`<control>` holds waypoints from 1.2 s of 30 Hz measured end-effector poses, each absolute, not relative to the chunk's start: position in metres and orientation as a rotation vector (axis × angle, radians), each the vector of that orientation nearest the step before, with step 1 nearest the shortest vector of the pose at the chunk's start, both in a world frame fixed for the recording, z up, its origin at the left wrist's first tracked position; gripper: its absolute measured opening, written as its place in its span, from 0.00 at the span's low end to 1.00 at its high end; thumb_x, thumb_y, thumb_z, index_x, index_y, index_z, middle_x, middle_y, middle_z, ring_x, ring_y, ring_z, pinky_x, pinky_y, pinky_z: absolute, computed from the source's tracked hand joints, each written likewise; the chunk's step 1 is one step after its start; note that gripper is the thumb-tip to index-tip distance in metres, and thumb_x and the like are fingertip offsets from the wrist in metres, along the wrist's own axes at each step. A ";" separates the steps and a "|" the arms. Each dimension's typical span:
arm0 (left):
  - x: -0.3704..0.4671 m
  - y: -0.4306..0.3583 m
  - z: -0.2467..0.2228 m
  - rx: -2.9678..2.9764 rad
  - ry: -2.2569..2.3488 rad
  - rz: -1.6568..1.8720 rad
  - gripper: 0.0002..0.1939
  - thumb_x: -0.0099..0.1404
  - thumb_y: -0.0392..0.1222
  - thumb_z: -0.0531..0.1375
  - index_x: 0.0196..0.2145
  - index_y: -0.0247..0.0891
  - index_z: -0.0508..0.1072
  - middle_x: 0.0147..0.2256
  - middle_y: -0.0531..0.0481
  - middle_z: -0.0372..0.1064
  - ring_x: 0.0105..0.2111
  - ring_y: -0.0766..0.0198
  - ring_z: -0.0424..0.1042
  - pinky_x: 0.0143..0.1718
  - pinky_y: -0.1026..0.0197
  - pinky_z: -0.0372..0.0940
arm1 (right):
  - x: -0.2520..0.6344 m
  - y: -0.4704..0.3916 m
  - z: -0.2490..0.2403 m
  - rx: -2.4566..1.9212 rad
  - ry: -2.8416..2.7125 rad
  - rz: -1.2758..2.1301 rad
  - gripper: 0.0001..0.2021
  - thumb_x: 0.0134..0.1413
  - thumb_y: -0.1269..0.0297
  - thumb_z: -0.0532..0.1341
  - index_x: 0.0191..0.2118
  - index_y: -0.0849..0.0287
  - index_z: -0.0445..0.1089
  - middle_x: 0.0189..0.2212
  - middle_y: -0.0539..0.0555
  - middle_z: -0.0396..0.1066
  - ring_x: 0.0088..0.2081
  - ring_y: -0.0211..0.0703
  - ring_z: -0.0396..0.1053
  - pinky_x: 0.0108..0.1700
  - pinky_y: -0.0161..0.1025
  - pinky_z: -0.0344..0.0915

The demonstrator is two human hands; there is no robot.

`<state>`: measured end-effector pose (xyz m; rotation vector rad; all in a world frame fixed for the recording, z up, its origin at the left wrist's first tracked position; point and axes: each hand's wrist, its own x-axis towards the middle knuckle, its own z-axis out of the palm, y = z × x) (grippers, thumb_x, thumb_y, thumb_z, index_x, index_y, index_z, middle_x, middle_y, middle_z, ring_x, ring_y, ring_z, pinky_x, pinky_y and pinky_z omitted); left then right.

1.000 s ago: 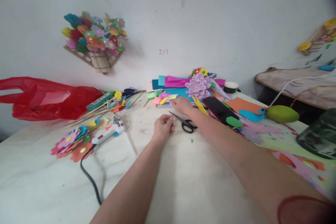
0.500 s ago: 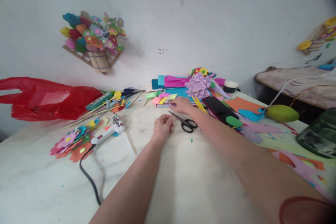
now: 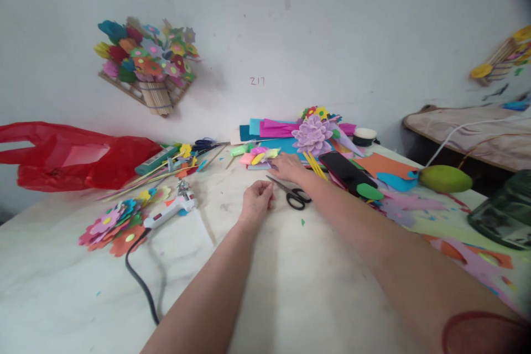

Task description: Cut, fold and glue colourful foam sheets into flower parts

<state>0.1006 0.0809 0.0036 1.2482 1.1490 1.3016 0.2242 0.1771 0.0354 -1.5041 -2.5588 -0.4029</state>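
Observation:
My left hand (image 3: 258,200) rests on the table with its fingers curled together; whatever they hold, if anything, is hidden. Black-handled scissors (image 3: 295,197) lie just to its right, blades pointing toward the far left. My right hand (image 3: 289,168) reaches past them, fingers stretched leftward and low at the edge of a small heap. In that heap are a yellow packet (image 3: 260,158), a pink packet (image 3: 246,160) and a green one (image 3: 238,151), with coloured sheets beneath. Thin yellow sticks (image 3: 314,164) lie close to the right wrist.
On the left are a white glue gun (image 3: 170,213) with its cord, stacked foam flowers (image 3: 108,221) and a red plastic bag (image 3: 83,157). To the right lie a dark phone (image 3: 346,171), foam scraps (image 3: 400,202), a green mango-like fruit (image 3: 446,178) and a dark glass jar (image 3: 506,213).
My right hand has shifted very slightly at the heap. My left hand and the things on the table look the same.

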 end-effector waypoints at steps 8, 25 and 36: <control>0.100 0.083 0.002 1.267 1.156 1.306 0.07 0.54 0.42 0.57 0.27 0.35 0.65 0.15 0.58 0.58 0.12 0.74 0.54 0.15 0.68 0.56 | 0.215 0.180 0.031 -1.505 -2.596 -0.417 0.16 0.53 0.74 0.47 0.43 0.67 0.69 0.41 0.66 0.69 0.47 0.51 0.63 0.43 0.42 0.59; 0.101 0.089 0.006 1.205 1.266 1.206 0.05 0.51 0.37 0.60 0.25 0.34 0.67 0.20 0.54 0.64 0.15 0.74 0.59 0.18 0.68 0.59 | 0.220 0.177 0.034 -1.715 -2.463 -0.177 0.18 0.56 0.62 0.46 0.50 0.60 0.61 0.42 0.62 0.69 0.44 0.51 0.66 0.42 0.43 0.60; 0.100 0.111 0.020 0.840 1.114 1.368 0.03 0.52 0.32 0.58 0.27 0.31 0.66 0.27 0.48 0.68 0.17 0.73 0.64 0.23 0.64 0.65 | 0.221 0.181 0.031 -1.689 -2.577 -0.248 0.16 0.51 0.72 0.48 0.43 0.65 0.69 0.40 0.66 0.70 0.42 0.51 0.68 0.40 0.41 0.62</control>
